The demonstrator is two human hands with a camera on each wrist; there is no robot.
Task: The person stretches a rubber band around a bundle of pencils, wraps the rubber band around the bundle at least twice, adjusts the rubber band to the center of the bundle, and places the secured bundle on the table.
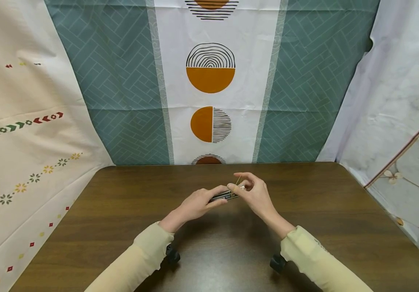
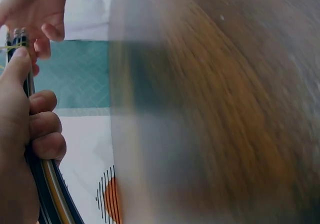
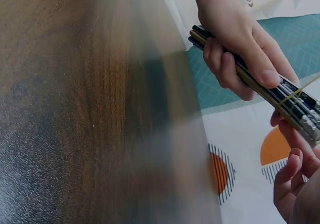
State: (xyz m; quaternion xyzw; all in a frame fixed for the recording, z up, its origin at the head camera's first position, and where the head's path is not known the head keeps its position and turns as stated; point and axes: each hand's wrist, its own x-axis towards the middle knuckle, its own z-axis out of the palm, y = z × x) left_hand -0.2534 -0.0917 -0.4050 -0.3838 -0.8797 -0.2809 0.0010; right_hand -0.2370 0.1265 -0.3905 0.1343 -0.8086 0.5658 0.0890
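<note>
- Yellow rubber band point(image 3: 295, 91) is what I am working with — it lies stretched thin across the far end of the bundle of pencils point(image 3: 255, 86), near the metal ferrules, and a strand of it rises to my right hand point(image 1: 255, 194).
- My left hand point(image 1: 198, 202) is closed round the bundle, fingers curled under it and thumb pressed along the top; it holds the pencils level, clear above the brown wooden bench point(image 1: 122, 211), about the middle of it.
- My right hand is at the eraser end with thumb and forefinger pinched together on the band, the other fingers loosely bent; the band looks taut between pinch and bundle.
- To do this well, I judge that my left grip should stay firm and close to the band so the pencils cannot fan out or slide past each other.
- The pull on the band should be even and only as wide as the bundle needs — too hard and it may snap or fly off my fingertips.
- Keeping the band square to the pencils, not slanted, should help it sit snug.
- Counted: one rubber band; one bundle, in which I can make out three eraser ends from the left wrist view, though more pencils may be hidden behind them, so I cannot tell the full number.
- Two hands, both busy on the bundle; one bench beneath them.
</note>
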